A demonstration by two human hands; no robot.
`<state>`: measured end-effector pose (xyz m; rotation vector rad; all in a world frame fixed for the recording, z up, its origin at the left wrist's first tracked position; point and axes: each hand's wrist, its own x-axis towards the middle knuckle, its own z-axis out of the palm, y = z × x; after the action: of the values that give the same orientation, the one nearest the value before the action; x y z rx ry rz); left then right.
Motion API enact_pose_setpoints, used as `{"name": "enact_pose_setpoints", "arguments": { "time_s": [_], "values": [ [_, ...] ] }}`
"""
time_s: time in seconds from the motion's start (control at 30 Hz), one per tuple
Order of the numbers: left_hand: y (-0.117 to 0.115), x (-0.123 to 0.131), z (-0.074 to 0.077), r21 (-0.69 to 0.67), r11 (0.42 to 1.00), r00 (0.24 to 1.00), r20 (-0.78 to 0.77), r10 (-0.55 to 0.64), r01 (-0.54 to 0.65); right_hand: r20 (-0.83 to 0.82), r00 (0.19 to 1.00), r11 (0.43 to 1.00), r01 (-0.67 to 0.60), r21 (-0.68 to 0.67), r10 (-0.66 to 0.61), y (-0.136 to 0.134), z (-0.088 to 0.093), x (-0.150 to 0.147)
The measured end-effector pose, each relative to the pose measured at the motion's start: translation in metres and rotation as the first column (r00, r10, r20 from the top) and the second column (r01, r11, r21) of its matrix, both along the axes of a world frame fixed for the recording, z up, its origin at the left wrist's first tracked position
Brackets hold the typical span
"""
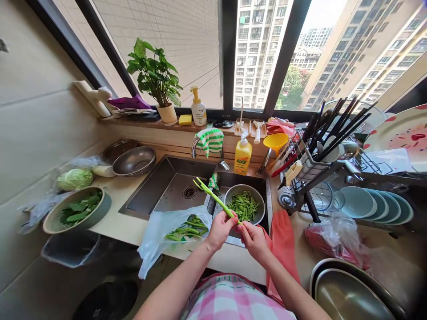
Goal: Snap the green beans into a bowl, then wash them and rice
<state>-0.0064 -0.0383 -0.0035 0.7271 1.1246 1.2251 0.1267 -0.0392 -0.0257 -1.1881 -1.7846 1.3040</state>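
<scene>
My left hand [219,230] grips a long pale green stalk [213,198] that slants up and left over the sink [160,189]. My right hand [254,240] pinches the stalk's near end right beside the left hand. Just beyond both hands a metal bowl [231,193] in the sink's right basin holds several short cut green pieces [244,205]. Left of my hands a clear plastic bag [156,229] lies over the counter edge with more green stalks [187,228] in it.
A strainer bowl of leafy greens [77,210] and a cabbage [74,179] sit at left, with metal basins [134,161] behind. A yellow soap bottle [242,155] stands behind the sink. A dish rack [328,146] with chopsticks and bowls is at right. Pink rubber gloves [283,242] hang over the counter edge.
</scene>
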Motion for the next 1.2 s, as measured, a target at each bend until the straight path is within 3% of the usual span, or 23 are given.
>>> {"name": "enact_pose_setpoints", "arguments": {
  "time_s": [0.07,0.1,0.23,0.3,0.37,0.43,0.5,0.57,0.67,0.77,0.83,0.9,0.97,1.07,1.13,1.2],
  "values": [
    [0.013,-0.003,-0.002,0.005,1.000,0.999,-0.030,-0.023,0.023,-0.095,0.995,0.986,-0.048,-0.162,0.033,0.012,0.001,-0.003],
    [0.020,-0.005,-0.003,0.002,1.000,0.999,-0.042,-0.023,0.023,-0.102,0.994,0.985,-0.044,-0.165,0.028,0.018,0.002,-0.004],
    [0.043,-0.005,-0.012,-0.021,0.999,0.998,-0.065,0.023,-0.024,-0.012,0.991,0.985,0.130,0.112,-0.130,0.040,0.003,-0.010],
    [0.054,-0.003,-0.017,-0.035,0.999,0.999,-0.040,0.026,-0.027,-0.033,0.981,0.973,0.192,0.125,-0.189,0.052,-0.005,-0.015],
    [0.063,0.000,-0.021,-0.041,0.999,1.000,0.017,0.014,-0.013,-0.124,0.948,0.955,0.297,0.003,-0.294,0.066,-0.018,-0.020],
    [0.070,0.002,-0.024,-0.024,1.000,0.998,0.069,0.006,-0.005,-0.225,0.868,0.892,0.404,-0.201,-0.443,0.081,-0.030,-0.022],
    [0.077,0.001,-0.026,-0.012,1.000,0.995,0.103,0.001,0.001,-0.278,0.816,0.840,0.395,-0.371,-0.506,0.095,-0.038,-0.019],
    [0.085,-0.001,-0.028,-0.031,0.999,0.994,0.109,-0.011,0.014,-0.322,0.850,0.862,0.256,-0.438,-0.416,0.103,-0.041,-0.013],
    [0.098,-0.006,-0.033,-0.100,0.992,0.996,0.063,-0.066,0.072,-0.349,0.916,0.913,0.044,-0.406,-0.200,0.107,-0.040,-0.004],
    [0.108,-0.005,-0.039,-0.155,0.983,0.994,0.069,-0.086,0.096,-0.199,0.973,0.975,0.072,-0.209,-0.114,0.110,-0.040,0.000],
    [0.111,-0.002,-0.042,-0.165,0.982,0.991,0.111,-0.076,0.094,-0.118,0.977,0.982,0.169,-0.081,-0.177,0.114,-0.044,0.000],
    [0.111,0.000,-0.043,-0.132,0.986,0.988,0.125,-0.089,0.105,-0.143,0.936,0.944,0.304,-0.125,-0.320,0.119,-0.051,0.000],
    [0.110,0.002,-0.045,-0.084,0.989,0.988,0.107,-0.115,0.125,-0.204,0.875,0.880,0.372,-0.296,-0.439,0.124,-0.059,-0.001],
    [0.112,0.001,-0.047,-0.059,0.994,0.994,0.049,-0.093,0.095,-0.263,0.904,0.857,0.179,-0.484,-0.338,0.125,-0.067,0.000],
    [0.115,-0.001,-0.050,-0.064,0.997,0.999,0.020,-0.050,0.051,-0.246,0.949,0.900,0.077,-0.428,-0.198,0.122,-0.067,0.002],
    [0.117,-0.003,-0.052,-0.112,0.993,0.999,0.041,-0.032,0.037,-0.177,0.974,0.963,0.097,-0.250,-0.144,0.119,-0.064,0.004]
  ]
}}
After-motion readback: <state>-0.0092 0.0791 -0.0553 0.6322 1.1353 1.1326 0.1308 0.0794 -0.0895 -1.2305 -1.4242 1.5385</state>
